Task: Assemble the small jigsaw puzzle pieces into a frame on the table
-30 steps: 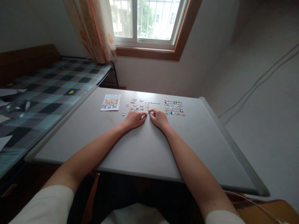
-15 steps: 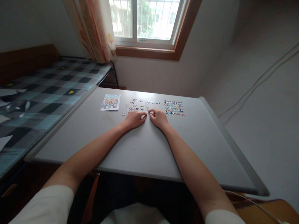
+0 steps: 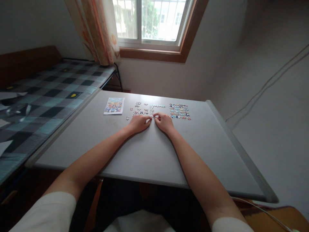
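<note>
Both hands rest on the table at the near end of a joined corner strip of jigsaw puzzle pieces [image 3: 158,106], which runs down its left side and along its far side. My left hand [image 3: 140,123] has its thumb and forefinger closed at the strip's lower end. Opposite it, my right hand [image 3: 164,122] pinches at the same spot from the right. The piece between the fingertips is tiny and partly covered. Loose puzzle pieces [image 3: 141,112] lie just beyond my left hand. Rows of more pieces [image 3: 180,111] are laid out beyond my right hand.
A colourful picture sheet [image 3: 114,106] lies left of the pieces on the grey table [image 3: 149,154]. To the left stands a bed with a checked cover [image 3: 60,85]. A window [image 3: 149,21] and curtain [image 3: 96,32] are behind. A cable [image 3: 265,85] hangs along the right wall.
</note>
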A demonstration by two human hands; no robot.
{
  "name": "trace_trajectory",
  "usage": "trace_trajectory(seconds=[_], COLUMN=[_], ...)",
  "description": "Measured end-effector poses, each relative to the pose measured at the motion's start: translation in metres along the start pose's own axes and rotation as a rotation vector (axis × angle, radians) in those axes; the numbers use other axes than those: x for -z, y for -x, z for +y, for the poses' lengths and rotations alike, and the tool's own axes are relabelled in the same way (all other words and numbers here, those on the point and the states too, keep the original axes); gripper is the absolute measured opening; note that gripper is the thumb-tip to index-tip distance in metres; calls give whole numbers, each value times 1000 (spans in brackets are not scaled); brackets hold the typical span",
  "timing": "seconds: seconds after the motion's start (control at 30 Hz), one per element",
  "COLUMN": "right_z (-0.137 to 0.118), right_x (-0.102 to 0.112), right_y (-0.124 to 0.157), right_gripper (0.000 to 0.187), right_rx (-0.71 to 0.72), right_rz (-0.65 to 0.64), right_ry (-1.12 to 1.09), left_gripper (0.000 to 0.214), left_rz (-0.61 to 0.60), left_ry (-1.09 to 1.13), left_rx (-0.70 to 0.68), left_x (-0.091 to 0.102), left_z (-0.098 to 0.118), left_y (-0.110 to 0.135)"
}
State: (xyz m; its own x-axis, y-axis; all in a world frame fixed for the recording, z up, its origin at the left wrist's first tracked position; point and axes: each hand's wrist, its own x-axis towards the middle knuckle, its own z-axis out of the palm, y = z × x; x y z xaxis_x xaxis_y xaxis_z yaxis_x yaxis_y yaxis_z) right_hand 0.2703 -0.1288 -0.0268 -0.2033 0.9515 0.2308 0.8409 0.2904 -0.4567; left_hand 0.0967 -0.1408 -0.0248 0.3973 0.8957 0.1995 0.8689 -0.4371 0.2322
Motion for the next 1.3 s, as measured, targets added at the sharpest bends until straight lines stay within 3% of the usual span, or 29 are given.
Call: trace_trajectory(seconds=[1.3], right_z=[2], right_x=[-2], right_y=[0], right_gripper=[26], right_rx=[7], right_rz=[4], right_ry=[1], left_gripper=[34], left_rz=[5], left_ry=[3], left_rx=[-5], left_x=[1], left_z=[1], left_y=[1])
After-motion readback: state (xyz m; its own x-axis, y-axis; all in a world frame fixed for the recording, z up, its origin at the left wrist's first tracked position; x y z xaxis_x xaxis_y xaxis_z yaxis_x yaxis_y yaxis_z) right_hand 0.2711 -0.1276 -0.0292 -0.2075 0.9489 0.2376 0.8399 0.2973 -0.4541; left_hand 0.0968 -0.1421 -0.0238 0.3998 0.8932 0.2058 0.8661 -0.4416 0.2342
